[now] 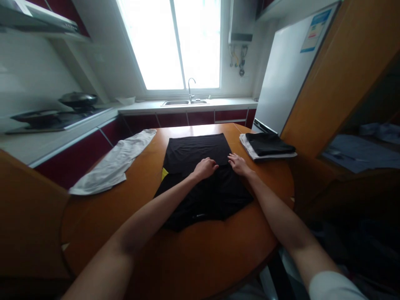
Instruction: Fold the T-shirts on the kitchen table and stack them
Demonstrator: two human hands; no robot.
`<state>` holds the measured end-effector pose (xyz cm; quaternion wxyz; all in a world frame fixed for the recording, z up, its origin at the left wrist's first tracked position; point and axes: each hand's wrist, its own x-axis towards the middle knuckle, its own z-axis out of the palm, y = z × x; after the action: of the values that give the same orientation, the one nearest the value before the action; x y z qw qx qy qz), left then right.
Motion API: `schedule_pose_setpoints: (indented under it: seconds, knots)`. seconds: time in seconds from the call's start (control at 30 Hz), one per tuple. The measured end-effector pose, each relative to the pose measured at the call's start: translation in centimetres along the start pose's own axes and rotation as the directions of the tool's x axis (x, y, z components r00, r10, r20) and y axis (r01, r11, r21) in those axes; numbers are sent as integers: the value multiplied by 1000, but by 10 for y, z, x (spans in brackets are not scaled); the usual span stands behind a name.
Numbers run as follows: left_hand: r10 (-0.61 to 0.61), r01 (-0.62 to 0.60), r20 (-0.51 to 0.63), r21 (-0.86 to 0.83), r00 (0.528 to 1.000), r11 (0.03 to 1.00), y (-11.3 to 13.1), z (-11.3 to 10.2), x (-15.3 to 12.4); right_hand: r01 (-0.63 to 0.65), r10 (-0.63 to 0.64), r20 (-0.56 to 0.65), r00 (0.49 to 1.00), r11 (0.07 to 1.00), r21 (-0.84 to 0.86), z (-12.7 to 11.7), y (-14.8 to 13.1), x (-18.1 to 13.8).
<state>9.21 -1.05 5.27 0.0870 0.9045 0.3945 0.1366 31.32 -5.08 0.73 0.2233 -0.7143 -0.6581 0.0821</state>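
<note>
A black shirt (200, 152) lies spread on the table, its lower part doubled over in a darker layer near me. A small yellow patch (164, 172) shows at its left edge, and a small pale mark sits near its front edge. My left hand (205, 168) rests over the middle of the cloth, fingers loosely bent and gripping nothing that I can see. At the shirt's right edge, my right hand (238, 164) lies with fingers stretched and apart, touching the fabric.
The shirt lies on a rounded wooden table (200, 254). White garments (117, 162) lie along its left side. A folded stack of black and white clothes (268, 144) sits at the right. Beyond are a sink (176, 102), a stove with pans (78, 100) and a fridge (281, 71).
</note>
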Motion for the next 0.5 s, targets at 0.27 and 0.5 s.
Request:
schedule_pose_setpoints:
  seconds: [0.27, 0.5]
  knots:
    - [-104, 104, -19, 22, 994, 994, 3, 18, 17, -17, 39, 227, 973, 995, -99, 0, 0, -5]
    - [159, -165, 80, 83, 984, 983, 6, 14, -4, -3, 3, 6, 1000, 999, -44, -3, -7, -4]
